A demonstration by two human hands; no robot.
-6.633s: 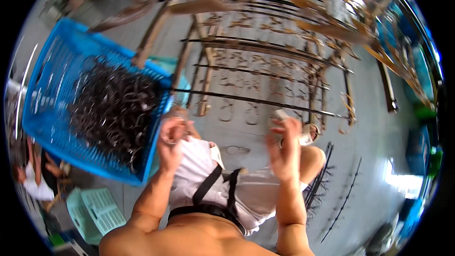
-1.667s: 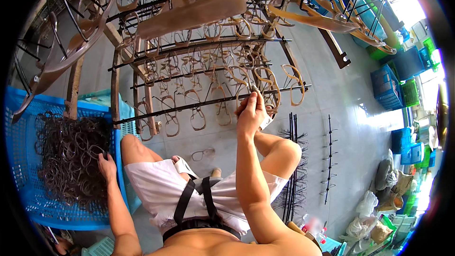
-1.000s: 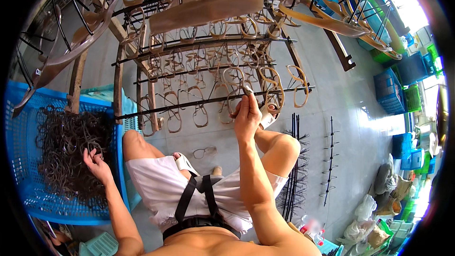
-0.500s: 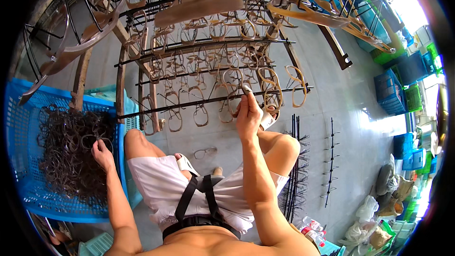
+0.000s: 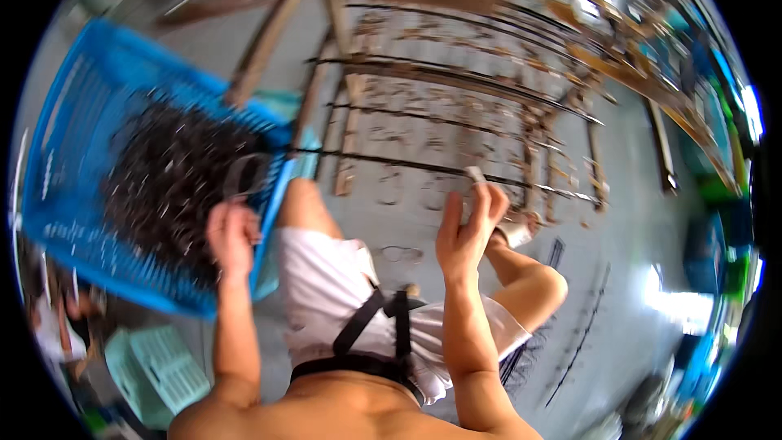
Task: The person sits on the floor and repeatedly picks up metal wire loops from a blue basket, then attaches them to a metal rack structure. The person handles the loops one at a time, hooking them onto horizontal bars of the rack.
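Motion blurs the whole view. At the right edge of the pile, my left hand is closed on an eyeglass frame, whose smeared rim stands above the fingertips. Dark tangled eyeglass frames fill much of the blue plastic crate on my left. My right hand is raised in front of the rack, thumb and fingers apart, with nothing visible between them; a white cover sits on one fingertip. Just beyond it runs the rack's lowest black rod, hung with eyeglass frames.
Wooden posts support the rack's upper rows, which reach over to the right. A single pair of frames lies on the grey floor. Black spiked rods lie to the right, bins beyond. A teal basket stands lower left.
The view has swung, shifting the crate and rack rightward in it. My right hand, earlier pinched at a frame on the rack, has drawn back and its fingers have spread.
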